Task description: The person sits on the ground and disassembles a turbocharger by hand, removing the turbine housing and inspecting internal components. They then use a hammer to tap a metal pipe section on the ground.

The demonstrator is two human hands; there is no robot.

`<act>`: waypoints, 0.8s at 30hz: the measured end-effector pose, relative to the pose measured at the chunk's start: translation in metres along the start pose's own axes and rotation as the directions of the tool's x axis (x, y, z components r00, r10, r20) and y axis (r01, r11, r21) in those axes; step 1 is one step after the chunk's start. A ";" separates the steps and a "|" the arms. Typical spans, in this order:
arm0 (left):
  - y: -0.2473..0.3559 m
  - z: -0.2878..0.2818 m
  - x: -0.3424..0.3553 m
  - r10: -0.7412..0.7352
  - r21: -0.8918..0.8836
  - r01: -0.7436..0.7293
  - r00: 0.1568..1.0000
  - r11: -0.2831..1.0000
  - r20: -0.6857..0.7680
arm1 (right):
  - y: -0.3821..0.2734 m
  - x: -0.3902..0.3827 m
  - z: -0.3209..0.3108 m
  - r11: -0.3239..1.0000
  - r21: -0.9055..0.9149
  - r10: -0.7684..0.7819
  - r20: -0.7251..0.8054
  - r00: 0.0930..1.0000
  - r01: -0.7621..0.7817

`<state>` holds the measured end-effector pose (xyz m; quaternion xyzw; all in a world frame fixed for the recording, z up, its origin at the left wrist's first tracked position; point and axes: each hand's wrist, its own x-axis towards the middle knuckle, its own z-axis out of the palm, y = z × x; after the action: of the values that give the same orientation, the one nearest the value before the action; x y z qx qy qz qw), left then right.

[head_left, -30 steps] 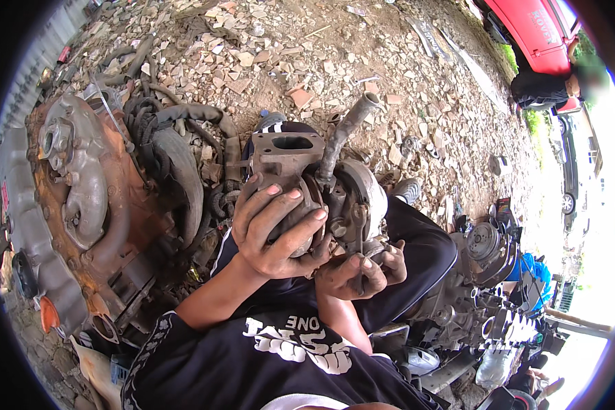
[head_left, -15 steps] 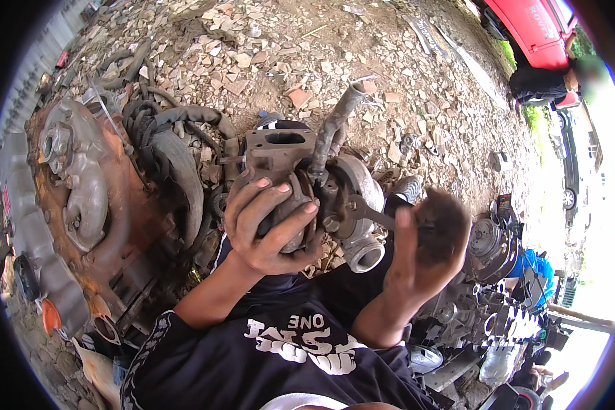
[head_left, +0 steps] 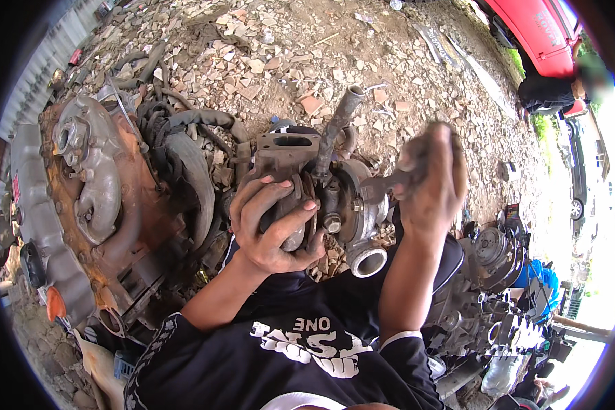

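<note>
My left hand grips a dirty metal turbocharger over my lap, fingers wrapped round its rusty left housing. A flanged opening tops that housing, and a battered pipe rises from the middle beside it. A bolt head shows below the pipe, and a round outlet faces me. My right hand, raised and smeared by motion, is closed on a dark open-ended wrench, whose head is beside the turbocharger’s right housing; whether it touches is unclear.
A rusty engine with manifold lies at left beside dark hoses. More engine parts and a blue bundle lie at right. Rubble ground stretches ahead. A person is by a red vehicle at upper right.
My right hand has risen and moved rightward from beneath the turbocharger, swinging the wrench from upright to sideways and higher. The round outlet is now uncovered. My left hand keeps its grip.
</note>
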<state>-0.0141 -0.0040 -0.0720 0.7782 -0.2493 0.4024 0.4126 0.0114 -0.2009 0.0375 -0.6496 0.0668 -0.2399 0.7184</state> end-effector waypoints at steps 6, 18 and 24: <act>-0.002 -0.003 0.002 -0.030 -0.002 0.030 0.999 1.000 -0.014 | 0.013 -0.070 -0.029 0.852 -0.080 -0.510 0.102 0.854 0.518; -0.001 -0.001 0.003 -0.022 -0.030 0.022 1.000 0.999 -0.008 | 0.016 -0.104 -0.038 0.467 -0.416 -0.550 0.554 0.625 0.780; 0.003 -0.001 0.002 -0.017 -0.020 0.017 1.000 1.000 0.007 | 0.026 -0.127 -0.036 0.483 -0.476 -0.503 0.536 0.678 0.735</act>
<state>-0.0158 -0.0049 -0.0682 0.7774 -0.2481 0.3939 0.4229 -0.1077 -0.1779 -0.0204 -0.8663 -0.2150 -0.3356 0.3011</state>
